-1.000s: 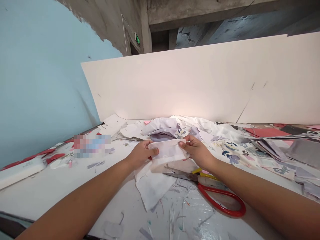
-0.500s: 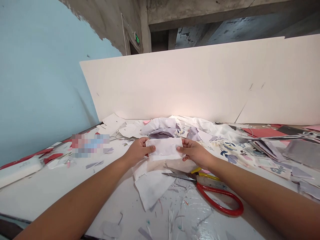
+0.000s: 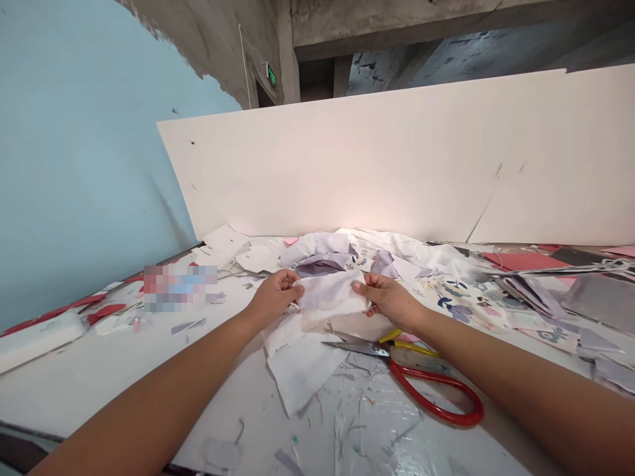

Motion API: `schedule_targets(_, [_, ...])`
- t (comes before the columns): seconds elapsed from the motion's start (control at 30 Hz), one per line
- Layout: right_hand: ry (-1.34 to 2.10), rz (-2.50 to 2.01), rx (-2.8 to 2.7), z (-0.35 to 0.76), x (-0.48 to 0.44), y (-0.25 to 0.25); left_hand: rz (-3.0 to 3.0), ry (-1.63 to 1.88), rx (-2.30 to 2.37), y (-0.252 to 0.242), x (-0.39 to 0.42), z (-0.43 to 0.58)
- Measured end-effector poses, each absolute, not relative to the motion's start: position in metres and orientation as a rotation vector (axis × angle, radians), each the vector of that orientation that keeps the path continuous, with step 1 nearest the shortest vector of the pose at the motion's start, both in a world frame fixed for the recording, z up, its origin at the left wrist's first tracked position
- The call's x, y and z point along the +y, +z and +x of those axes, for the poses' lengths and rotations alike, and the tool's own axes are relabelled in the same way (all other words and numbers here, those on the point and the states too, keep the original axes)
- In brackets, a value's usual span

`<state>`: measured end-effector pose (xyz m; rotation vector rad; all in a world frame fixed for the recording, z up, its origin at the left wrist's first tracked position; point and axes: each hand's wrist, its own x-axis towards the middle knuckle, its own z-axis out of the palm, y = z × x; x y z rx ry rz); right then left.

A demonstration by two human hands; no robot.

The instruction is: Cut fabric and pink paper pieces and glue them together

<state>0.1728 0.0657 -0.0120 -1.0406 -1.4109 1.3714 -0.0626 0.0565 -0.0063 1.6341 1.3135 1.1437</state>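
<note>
A small white and pale lilac piece of fabric (image 3: 330, 292) is stretched between my two hands above the table. My left hand (image 3: 275, 295) pinches its left edge between thumb and fingers. At the upper right corner, the thumb and fingers of my right hand (image 3: 391, 301) are closed on the same piece. Beneath it lie white fabric scraps (image 3: 302, 373). Scissors with red handles (image 3: 436, 396) rest on the table below my right hand, blades pointing left. A yellow-handled tool (image 3: 409, 345) lies just behind them, partly hidden by my right forearm.
A heap of lilac, white and floral fabric (image 3: 322, 251) lies behind my hands. More floral pieces (image 3: 456, 304) and folded grey cloth (image 3: 533, 297) are at right. Threads and snippets litter the white table (image 3: 198, 377). A tall white board (image 3: 347, 172) stands along the back.
The fabric between my hands has gone from a neat flat rectangle to a looser, tilted shape, its right side higher. My left thumb has slid outward to its edge. The scissors have not moved.
</note>
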Motion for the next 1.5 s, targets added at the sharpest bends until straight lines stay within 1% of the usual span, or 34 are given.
schedule_targets(0.23, [1.528,-0.977,-1.441,0.17,0.054,-0.003,1.606,1.143,1.348,-0.005,0.056,-0.064])
schedule_targets(0.47, [1.484,-1.017,-1.408,0.167,0.052,-0.003,1.632,1.022,1.233,-0.008,0.053,-0.061])
schedule_targets(0.63, [1.496,-0.994,-1.402,0.17,0.057,-0.008,1.606,1.029,1.354,-0.013,0.056,-0.061])
schedule_targets(0.8, [1.61,-0.906,-1.403,0.17,0.051,-0.002,1.681,1.07,1.436,-0.011,0.054,-0.063])
schedule_targets(0.87, [1.683,-0.855,-1.412,0.168,0.046,0.002,1.808,1.099,1.361,-0.008,0.048,-0.059])
schedule_targets(0.97, [1.768,-0.792,-1.444,0.163,0.039,0.007,1.912,1.02,1.113,-0.002,0.035,-0.047])
schedule_targets(1.03, [1.729,-0.785,-1.432,0.16,0.036,0.007,1.845,0.982,1.038,-0.001,0.028,-0.038])
schedule_targets(1.27, [1.475,-0.877,-1.378,0.156,0.04,0.001,1.721,0.981,1.035,-0.004,0.026,-0.032])
schedule_targets(1.5, [1.603,-0.862,-1.292,0.157,0.037,0.008,1.739,1.09,1.09,-0.007,0.036,-0.039])
